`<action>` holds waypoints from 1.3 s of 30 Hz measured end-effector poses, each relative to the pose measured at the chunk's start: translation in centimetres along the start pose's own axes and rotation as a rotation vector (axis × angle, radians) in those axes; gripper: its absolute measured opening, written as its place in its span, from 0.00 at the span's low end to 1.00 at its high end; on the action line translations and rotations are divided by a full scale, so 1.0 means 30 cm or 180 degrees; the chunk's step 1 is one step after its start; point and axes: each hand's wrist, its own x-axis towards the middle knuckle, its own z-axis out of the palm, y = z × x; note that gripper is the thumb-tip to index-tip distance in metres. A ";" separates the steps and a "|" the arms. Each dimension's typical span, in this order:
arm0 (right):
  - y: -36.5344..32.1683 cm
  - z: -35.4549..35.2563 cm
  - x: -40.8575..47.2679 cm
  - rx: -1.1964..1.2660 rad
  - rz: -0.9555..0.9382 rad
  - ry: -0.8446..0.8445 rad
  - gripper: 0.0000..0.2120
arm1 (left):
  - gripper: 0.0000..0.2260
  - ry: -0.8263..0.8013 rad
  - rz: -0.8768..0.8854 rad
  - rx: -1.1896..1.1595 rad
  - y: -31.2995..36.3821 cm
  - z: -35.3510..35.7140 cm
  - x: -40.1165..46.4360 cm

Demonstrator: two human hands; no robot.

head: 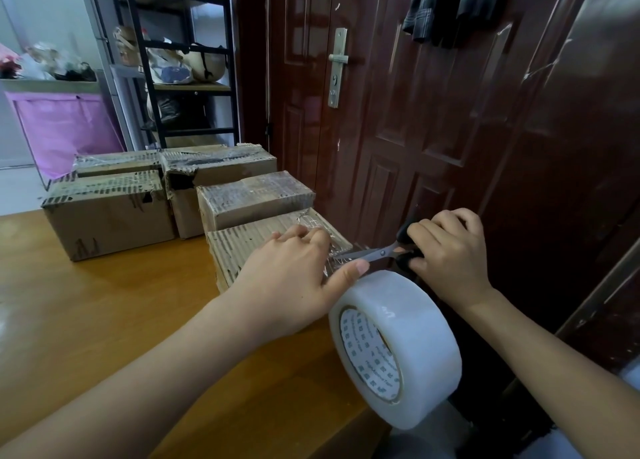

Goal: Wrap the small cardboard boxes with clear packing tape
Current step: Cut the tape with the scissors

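Nearest box: a small cardboard box (242,250) is set on the wooden table (104,320), by its right edge.
Left hand: the left hand (294,278) is laid flat on the box, fingers straight — pressing clear tape down.
Right hand: the right hand (446,250) is curled round black-handled scissors (377,252), blades at the tape.
Tape roll: the clear tape roll (398,347) is seen hanging just below the scissors.
Other boxes: four taped boxes (107,212) are grouped behind — near a dark door (415,112).

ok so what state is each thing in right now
left hand: pressing tape onto the nearest box
right hand: gripping the scissors
black-handled steel scissors: blades at the tape
big roll of clear packing tape: hanging off the table edge
nearest brown corrugated cardboard box: partly taped
dark red panelled door: shut
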 end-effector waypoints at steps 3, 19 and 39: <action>0.003 -0.002 0.005 0.0030 0.0008 0.0015 0.06 | 0.44 -0.0002 0.0003 0.0008 0.001 -0.001 0.002; 0.101 -0.024 -0.037 -0.0064 0.0544 -0.0909 0.12 | 0.43 -0.0087 -0.0047 -0.0041 -0.005 -0.001 0.004; -0.200 -0.142 0.389 0.0880 -0.0157 -0.1088 0.18 | 0.29 0.0494 -0.1313 -0.2961 -0.005 -0.067 0.019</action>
